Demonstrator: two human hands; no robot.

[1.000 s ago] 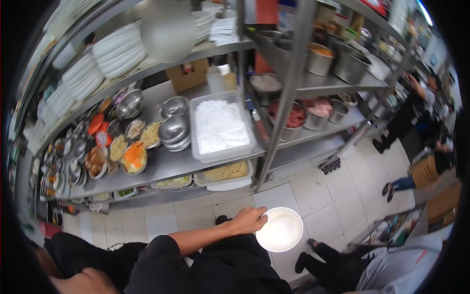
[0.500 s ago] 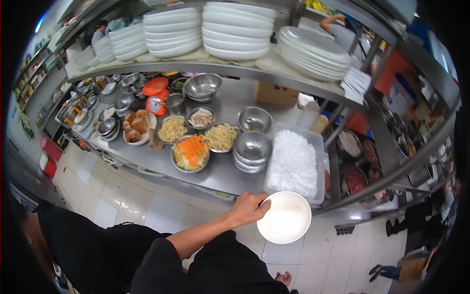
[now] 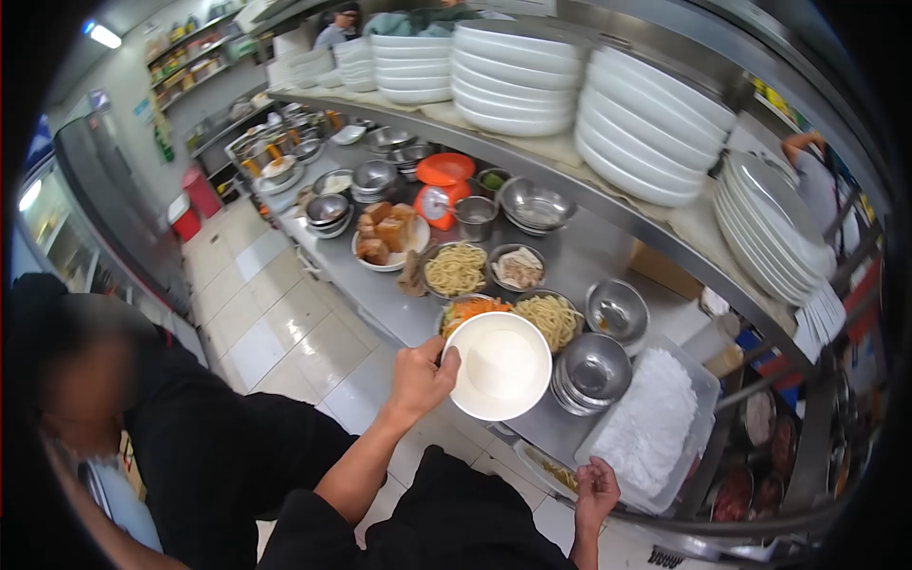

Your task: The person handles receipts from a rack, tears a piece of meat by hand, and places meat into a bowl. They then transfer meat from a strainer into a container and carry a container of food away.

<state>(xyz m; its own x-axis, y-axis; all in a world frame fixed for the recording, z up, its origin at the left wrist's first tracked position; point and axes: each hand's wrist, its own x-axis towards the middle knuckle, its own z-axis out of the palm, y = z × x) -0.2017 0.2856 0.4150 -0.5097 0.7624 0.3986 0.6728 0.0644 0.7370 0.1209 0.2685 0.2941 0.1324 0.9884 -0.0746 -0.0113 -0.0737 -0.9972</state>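
One smooth, round white bowl (image 3: pixel 500 367), gripped by the left hand (image 3: pixel 424 382).

Held bowl (image 3: pixel 499 366) left of tub (image 3: pixel 698 427); plates (image 3: pixel 518 81) on shelf (image 3: pixel 532 158) above counter (image 3: pixel 372 302).

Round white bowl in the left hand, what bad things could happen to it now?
The left hand grips the round white bowl at one side of its rim, so it might tip or slip.

In this view, the stack of shiny round metal bowls is just beyond it; swinging it that way could cause a bump.

A person in black clothes is nearby; a nudge might jolt it.
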